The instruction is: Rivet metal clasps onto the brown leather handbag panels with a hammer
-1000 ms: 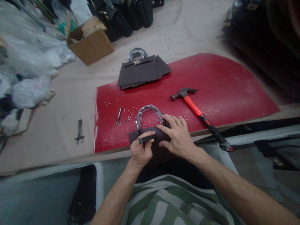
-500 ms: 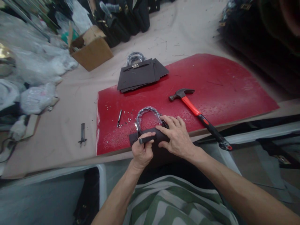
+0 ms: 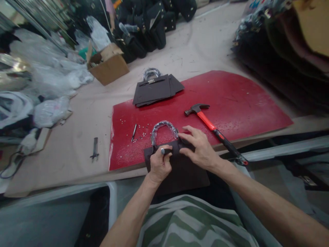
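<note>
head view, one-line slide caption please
Left grip closed around a dark piece, right grip open at a dark panel with wrapped handle; hammer across the red mat's edge.

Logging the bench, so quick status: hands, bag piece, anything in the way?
Left hand gripping small dark item. Right hand spread at right end of wrapped handle. Dark bag piece extends past red board. Hammer lies apart, to the right.

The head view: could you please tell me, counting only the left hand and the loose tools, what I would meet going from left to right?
Dark pronged tool → slim metal rod → left hand → claw hammer.
</note>
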`<state>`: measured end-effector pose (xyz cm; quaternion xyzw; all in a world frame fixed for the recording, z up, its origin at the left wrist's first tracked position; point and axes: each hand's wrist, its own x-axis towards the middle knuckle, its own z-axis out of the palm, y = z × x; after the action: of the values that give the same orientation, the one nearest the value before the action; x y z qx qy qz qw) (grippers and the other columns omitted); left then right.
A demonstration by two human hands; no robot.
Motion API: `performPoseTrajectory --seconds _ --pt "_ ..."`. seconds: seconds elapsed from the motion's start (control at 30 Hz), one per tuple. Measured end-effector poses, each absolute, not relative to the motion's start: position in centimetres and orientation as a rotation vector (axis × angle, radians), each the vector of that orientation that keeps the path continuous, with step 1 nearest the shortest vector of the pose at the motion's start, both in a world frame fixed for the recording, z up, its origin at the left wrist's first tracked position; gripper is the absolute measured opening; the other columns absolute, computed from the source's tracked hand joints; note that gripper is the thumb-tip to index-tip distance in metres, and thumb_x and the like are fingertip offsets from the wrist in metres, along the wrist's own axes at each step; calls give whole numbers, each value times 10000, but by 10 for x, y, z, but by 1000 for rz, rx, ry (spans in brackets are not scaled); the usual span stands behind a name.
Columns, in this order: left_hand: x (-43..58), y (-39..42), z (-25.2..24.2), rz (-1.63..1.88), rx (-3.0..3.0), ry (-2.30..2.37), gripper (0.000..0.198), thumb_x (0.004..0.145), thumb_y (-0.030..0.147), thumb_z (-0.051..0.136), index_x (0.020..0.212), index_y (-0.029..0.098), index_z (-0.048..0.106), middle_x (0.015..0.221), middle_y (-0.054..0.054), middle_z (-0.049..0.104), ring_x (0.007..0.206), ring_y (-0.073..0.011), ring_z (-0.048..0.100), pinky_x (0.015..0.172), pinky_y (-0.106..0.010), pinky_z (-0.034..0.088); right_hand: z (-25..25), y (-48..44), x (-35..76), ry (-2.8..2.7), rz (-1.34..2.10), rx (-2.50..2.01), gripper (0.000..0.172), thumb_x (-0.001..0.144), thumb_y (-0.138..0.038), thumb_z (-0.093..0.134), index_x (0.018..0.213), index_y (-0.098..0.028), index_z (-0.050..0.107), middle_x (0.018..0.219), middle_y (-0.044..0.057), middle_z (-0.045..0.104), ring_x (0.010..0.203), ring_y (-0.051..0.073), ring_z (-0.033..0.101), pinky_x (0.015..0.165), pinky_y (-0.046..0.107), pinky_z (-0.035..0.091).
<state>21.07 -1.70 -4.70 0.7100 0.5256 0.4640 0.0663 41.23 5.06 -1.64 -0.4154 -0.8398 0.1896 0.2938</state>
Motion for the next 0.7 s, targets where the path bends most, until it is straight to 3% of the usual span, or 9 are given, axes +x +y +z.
performPoseTrajectory --seconds 0.2,0.27,0.33,0.47,0.6,0.7 --pt "213 -15 -53 1460 2090 1512 162 972 151 490 1090 191 593 974 -72 723 911 -171 729 837 -261 597 7 74 466 -2252 113 -1824 295 885 -314 570 1083 -113 658 1088 206 630 1005 356 594 837 454 466" --pt "214 -15 -53 1458 2083 1508 159 970 153 496 1093 197 588 970 -72 722 909 -176 729 836 -267 597 12 81 471 -2227 309 -1983 192 872 -271 551 977 -134 635 992 183 628 936 327 606 770 402 451" --pt "214 -14 -52 1460 2090 1507 155 969 154 499 1092 200 581 962 -70 723 899 -179 729 826 -270 597 18 89 469 -1997 720 -2040 54 802 -200 584 848 -172 584 885 134 619 876 279 606 715 345 436" --pt "216 -14 -49 1489 2112 1514 146 973 162 491 1086 201 574 931 -65 723 856 -180 732 792 -267 599 38 100 457 -1654 1355 -1927 123 707 -167 588 695 -211 474 645 30 538 626 173 546 555 269 421" --pt "217 -13 -47 1500 2126 1530 143 975 175 486 1088 198 572 899 -59 720 812 -183 734 755 -268 605 68 81 445 -1567 1554 -1776 129 817 -273 496 734 -230 407 602 -46 430 450 96 396 430 225 356" --pt "216 -13 -50 1501 2135 1538 145 974 179 489 1094 196 570 896 -58 723 794 -187 736 734 -269 605 92 48 442 -1569 1430 -1594 262 935 -469 421 805 -242 411 590 -75 397 413 95 378 390 215 320"
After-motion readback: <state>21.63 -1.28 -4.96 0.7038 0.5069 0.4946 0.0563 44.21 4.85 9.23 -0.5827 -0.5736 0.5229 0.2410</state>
